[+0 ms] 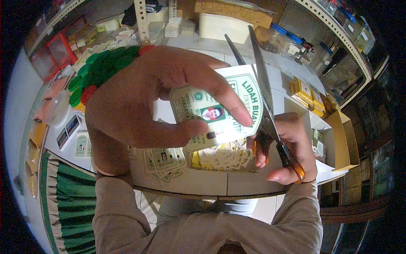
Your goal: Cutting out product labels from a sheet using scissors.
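My left hand [152, 92] holds a printed paper label [193, 111] with green writing and a small portrait, pinched between thumb and fingers. In my right hand [295, 143] is a pair of scissors [265, 85] with amber-brown handles. Their blades stand apart and point away from me, with one blade lying along the label's curved end. Beneath my hands, a pile of paper trimmings [225, 157] lies at the table's near side. Left of it rests a loose stack of similar labels [165, 160].
Green jar lids [108, 65] and a digital scale [67, 131] are on the left. At the back stands a white container [223, 28]. An open cardboard box [341, 139] and yellow packets [306, 93] sit on the right. A perforated metal shelf post [142, 22] rises behind.
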`<control>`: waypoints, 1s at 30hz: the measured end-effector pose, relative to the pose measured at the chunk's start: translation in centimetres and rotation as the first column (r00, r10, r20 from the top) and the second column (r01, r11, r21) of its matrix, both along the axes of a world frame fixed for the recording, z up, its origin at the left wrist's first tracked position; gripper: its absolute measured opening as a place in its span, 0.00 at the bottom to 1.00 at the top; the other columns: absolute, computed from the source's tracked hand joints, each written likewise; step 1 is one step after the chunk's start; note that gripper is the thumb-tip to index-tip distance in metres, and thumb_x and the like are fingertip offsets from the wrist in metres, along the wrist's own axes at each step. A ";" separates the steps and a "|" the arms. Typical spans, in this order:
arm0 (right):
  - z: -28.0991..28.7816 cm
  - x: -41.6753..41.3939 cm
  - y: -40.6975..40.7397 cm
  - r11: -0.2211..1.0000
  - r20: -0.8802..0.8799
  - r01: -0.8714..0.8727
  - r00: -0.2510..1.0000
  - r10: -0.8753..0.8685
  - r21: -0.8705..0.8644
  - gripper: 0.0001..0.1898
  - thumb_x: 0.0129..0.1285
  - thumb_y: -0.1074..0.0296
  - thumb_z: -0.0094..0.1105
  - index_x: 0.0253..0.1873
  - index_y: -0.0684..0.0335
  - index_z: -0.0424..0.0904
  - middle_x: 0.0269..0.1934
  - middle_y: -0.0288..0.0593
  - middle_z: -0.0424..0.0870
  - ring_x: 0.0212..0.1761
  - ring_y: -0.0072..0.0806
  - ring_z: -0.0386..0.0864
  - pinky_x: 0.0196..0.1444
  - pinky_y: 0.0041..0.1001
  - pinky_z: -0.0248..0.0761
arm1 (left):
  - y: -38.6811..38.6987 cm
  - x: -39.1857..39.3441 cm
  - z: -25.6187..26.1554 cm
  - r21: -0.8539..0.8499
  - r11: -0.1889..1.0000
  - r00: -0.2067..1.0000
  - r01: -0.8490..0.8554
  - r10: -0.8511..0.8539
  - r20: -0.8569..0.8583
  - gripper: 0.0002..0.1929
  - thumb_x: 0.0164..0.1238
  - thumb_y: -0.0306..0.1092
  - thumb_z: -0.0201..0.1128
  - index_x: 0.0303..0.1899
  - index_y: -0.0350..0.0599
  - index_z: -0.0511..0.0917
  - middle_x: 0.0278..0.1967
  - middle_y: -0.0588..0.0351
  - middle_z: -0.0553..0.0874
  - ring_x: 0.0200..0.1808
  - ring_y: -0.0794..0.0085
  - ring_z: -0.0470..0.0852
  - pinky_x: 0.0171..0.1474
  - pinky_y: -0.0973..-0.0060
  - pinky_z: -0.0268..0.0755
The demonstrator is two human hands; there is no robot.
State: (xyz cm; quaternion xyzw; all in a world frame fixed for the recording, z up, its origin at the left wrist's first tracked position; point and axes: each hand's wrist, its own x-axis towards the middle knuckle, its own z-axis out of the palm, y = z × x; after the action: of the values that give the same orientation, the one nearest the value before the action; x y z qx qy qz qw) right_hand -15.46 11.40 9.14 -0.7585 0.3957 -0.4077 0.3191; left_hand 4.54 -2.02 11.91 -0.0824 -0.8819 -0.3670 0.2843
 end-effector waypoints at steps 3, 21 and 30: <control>0.5 0.2 0.3 0.968 -0.018 0.085 0.996 -0.083 0.234 0.31 0.33 0.46 0.71 0.31 0.72 0.75 0.19 0.39 0.76 0.19 0.23 0.75 0.28 0.20 0.68 | 0.1 0.2 -0.4 0.013 1.000 0.998 -0.019 0.020 -0.056 0.23 0.36 0.50 0.61 0.27 0.38 0.83 0.27 0.49 0.84 0.28 0.62 0.82 0.38 0.75 0.71; -0.2 -0.3 0.4 0.979 -0.031 0.091 0.996 -0.087 0.185 0.31 0.33 0.50 0.74 0.36 0.72 0.75 0.24 0.42 0.77 0.18 0.18 0.74 0.20 0.15 0.66 | 0.1 0.1 -0.7 -0.056 0.997 0.981 -0.060 0.049 -0.185 0.23 0.31 0.52 0.61 0.24 0.40 0.83 0.21 0.50 0.82 0.23 0.64 0.79 0.30 0.76 0.68; 0.1 0.0 -0.1 0.999 -0.059 0.039 0.997 -0.039 0.013 0.16 0.39 0.62 0.71 0.25 0.62 0.72 0.10 0.30 0.67 0.12 0.17 0.68 0.16 0.17 0.56 | 0.1 0.1 -1.1 0.080 0.997 0.984 -0.010 0.024 -0.177 0.17 0.35 0.46 0.60 0.23 0.41 0.83 0.20 0.53 0.82 0.20 0.66 0.77 0.28 0.75 0.65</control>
State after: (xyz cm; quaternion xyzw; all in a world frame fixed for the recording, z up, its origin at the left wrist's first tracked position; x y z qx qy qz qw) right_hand -15.46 11.27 9.20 -0.7601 0.4226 -0.3884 0.3046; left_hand 4.66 -1.87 10.80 -0.0963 -0.8385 -0.3901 0.3681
